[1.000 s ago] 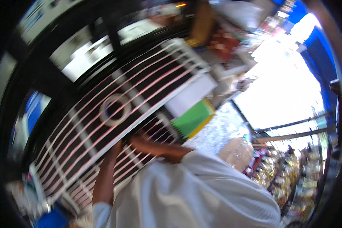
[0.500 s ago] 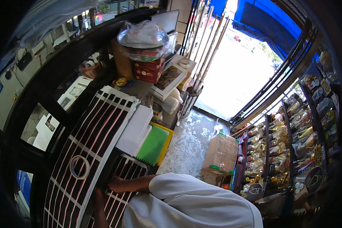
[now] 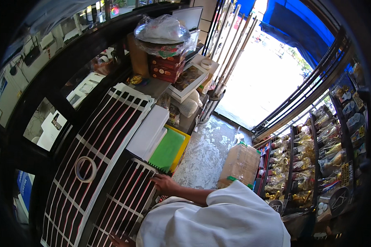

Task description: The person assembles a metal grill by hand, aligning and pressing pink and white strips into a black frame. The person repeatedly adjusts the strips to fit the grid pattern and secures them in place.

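Note:
My right hand [image 3: 163,183] reaches left from a white sleeve and grips the upper right corner of a small white slatted grille [image 3: 123,199]. The grille lies on a dark counter. Only the fingertips of my left hand [image 3: 116,239] show, touching the grille's lower edge at the bottom of the picture. A much larger white grille with pink strips [image 3: 111,131] lies just beyond, with a roll of tape [image 3: 85,169] resting on it.
A white board stack [image 3: 148,131] and a green sheet [image 3: 167,150] on a yellow one lie right of the grilles. Red boxes [image 3: 167,66] and a plastic-wrapped tray [image 3: 163,31] stand further back. On the floor sit a cardboard box [image 3: 239,164], leaning poles [image 3: 226,53] and trophy shelves [image 3: 313,164].
The view has swung up and away from the large grille. Both hands have dropped from the large grille to the small one, the right hand settling at its corner.

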A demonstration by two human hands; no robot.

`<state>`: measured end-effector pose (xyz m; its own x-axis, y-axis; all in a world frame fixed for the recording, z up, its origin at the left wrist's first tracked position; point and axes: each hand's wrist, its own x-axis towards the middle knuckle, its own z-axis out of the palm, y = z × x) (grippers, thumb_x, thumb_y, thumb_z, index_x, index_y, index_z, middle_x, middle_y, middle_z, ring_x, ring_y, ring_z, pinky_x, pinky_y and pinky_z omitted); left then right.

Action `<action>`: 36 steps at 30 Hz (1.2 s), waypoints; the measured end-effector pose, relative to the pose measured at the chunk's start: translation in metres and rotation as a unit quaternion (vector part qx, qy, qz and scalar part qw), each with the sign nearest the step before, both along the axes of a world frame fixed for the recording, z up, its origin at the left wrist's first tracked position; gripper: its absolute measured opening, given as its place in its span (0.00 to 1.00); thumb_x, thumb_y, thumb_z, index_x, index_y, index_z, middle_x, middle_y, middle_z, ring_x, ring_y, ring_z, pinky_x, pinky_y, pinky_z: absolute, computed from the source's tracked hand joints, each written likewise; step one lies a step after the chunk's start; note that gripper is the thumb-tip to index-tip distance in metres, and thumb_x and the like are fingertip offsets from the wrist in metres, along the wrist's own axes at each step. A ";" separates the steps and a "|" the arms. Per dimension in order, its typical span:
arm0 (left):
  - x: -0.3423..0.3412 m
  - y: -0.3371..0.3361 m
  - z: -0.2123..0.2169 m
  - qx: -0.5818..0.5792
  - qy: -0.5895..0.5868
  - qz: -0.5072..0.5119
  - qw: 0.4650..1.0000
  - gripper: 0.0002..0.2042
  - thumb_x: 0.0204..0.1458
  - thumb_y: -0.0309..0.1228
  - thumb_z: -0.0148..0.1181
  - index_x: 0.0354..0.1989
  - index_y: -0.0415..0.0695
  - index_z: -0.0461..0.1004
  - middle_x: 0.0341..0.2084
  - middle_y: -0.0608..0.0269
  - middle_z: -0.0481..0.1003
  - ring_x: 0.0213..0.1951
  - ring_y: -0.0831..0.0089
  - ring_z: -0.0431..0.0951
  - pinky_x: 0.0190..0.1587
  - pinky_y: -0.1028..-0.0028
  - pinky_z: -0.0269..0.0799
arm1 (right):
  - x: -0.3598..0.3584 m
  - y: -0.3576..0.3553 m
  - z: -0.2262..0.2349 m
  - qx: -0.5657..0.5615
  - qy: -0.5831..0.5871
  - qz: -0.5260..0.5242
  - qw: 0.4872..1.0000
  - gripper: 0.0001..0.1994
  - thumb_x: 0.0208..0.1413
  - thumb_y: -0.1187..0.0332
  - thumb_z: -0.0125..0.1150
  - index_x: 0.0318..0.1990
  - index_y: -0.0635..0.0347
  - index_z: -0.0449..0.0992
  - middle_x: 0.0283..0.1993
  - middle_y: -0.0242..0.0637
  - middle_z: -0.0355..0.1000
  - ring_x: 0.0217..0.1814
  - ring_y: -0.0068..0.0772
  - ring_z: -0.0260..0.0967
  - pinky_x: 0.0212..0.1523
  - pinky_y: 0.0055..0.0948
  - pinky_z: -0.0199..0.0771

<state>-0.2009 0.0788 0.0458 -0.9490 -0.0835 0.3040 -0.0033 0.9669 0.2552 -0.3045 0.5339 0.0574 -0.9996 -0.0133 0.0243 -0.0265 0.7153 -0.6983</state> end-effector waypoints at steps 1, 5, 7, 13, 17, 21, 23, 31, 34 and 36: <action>0.025 -0.003 0.000 -0.012 0.025 0.034 0.999 0.31 0.57 0.26 0.65 0.72 0.42 0.76 0.69 0.33 0.73 0.68 0.32 0.75 0.64 0.41 0.80 | 0.010 0.007 -0.003 -0.009 -0.026 -0.037 0.999 0.23 0.63 0.75 0.64 0.66 0.57 0.76 0.62 0.54 0.77 0.67 0.61 0.75 0.66 0.53 0.78; 0.050 -0.023 -0.023 -0.030 -0.027 0.101 0.994 0.32 0.62 0.34 0.64 0.77 0.42 0.70 0.74 0.34 0.67 0.73 0.33 0.68 0.70 0.42 0.73 | 0.040 0.021 -0.013 -0.044 -0.032 -0.141 0.989 0.23 0.62 0.72 0.66 0.66 0.59 0.76 0.61 0.55 0.76 0.66 0.63 0.75 0.65 0.52 0.79; 0.052 -0.034 -0.034 -0.044 -0.099 0.116 0.987 0.33 0.65 0.37 0.63 0.79 0.42 0.67 0.76 0.34 0.64 0.76 0.34 0.64 0.73 0.42 0.69 | 0.041 0.022 -0.019 -0.037 -0.026 -0.158 0.986 0.23 0.61 0.72 0.66 0.65 0.60 0.76 0.62 0.56 0.76 0.66 0.64 0.75 0.66 0.53 0.78; 0.045 -0.020 -0.049 0.047 0.134 -0.063 0.988 0.38 0.62 0.50 0.73 0.74 0.36 0.72 0.65 0.41 0.78 0.70 0.38 0.73 0.78 0.48 0.64 | 0.029 0.038 -0.059 0.027 0.038 -0.115 0.992 0.21 0.59 0.71 0.71 0.60 0.59 0.79 0.62 0.54 0.78 0.67 0.62 0.75 0.69 0.55 0.76; 0.051 -0.007 -0.034 0.088 -0.113 0.081 0.986 0.36 0.63 0.35 0.69 0.78 0.38 0.65 0.77 0.36 0.64 0.78 0.36 0.61 0.77 0.41 0.59 | 0.034 0.044 -0.072 -0.030 0.124 -0.092 0.988 0.18 0.61 0.75 0.67 0.59 0.61 0.79 0.55 0.55 0.80 0.59 0.63 0.77 0.63 0.53 0.77; 0.046 0.003 -0.021 0.072 -0.152 0.131 0.977 0.36 0.64 0.39 0.69 0.79 0.41 0.65 0.80 0.37 0.60 0.81 0.37 0.58 0.79 0.40 0.56 | 0.035 0.041 -0.056 -0.084 -0.063 -0.156 0.982 0.20 0.66 0.72 0.68 0.64 0.64 0.78 0.58 0.53 0.81 0.55 0.48 0.83 0.56 0.44 0.84; 0.043 0.005 -0.017 0.073 -0.165 0.134 0.974 0.36 0.64 0.39 0.69 0.79 0.42 0.65 0.81 0.39 0.60 0.82 0.37 0.57 0.79 0.37 0.55 | 0.034 0.038 -0.049 -0.094 -0.088 -0.155 0.979 0.20 0.67 0.70 0.67 0.64 0.65 0.78 0.58 0.51 0.81 0.53 0.43 0.84 0.54 0.41 0.84; 0.044 0.017 -0.006 0.088 -0.102 0.139 0.981 0.36 0.63 0.34 0.70 0.78 0.40 0.66 0.80 0.38 0.61 0.81 0.38 0.57 0.80 0.37 0.53 | 0.006 0.027 -0.043 -0.417 -0.209 -0.292 0.835 0.20 0.68 0.67 0.67 0.64 0.62 0.79 0.46 0.33 0.78 0.42 0.26 0.76 0.43 0.29 0.76; 0.042 0.024 -0.005 0.117 -0.100 0.114 0.981 0.36 0.63 0.34 0.70 0.78 0.39 0.66 0.80 0.38 0.60 0.81 0.38 0.57 0.80 0.37 0.53 | -0.002 0.023 -0.034 -0.420 -0.255 -0.320 0.810 0.19 0.69 0.66 0.65 0.64 0.61 0.79 0.45 0.31 0.77 0.42 0.24 0.75 0.44 0.28 0.75; 0.042 0.028 -0.006 0.126 -0.122 0.107 0.979 0.35 0.64 0.34 0.68 0.79 0.41 0.66 0.82 0.39 0.59 0.82 0.38 0.56 0.80 0.36 0.52 | -0.005 0.021 -0.031 -0.444 -0.258 -0.329 0.792 0.16 0.69 0.66 0.64 0.61 0.59 0.79 0.44 0.29 0.77 0.43 0.24 0.74 0.43 0.28 0.75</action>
<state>-0.1593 0.1072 0.0401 -0.9435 -0.3310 0.0142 -0.2893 0.8440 0.4515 -0.3096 0.5544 0.0268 -0.6623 0.3084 -0.6829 0.6021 -0.3233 -0.7300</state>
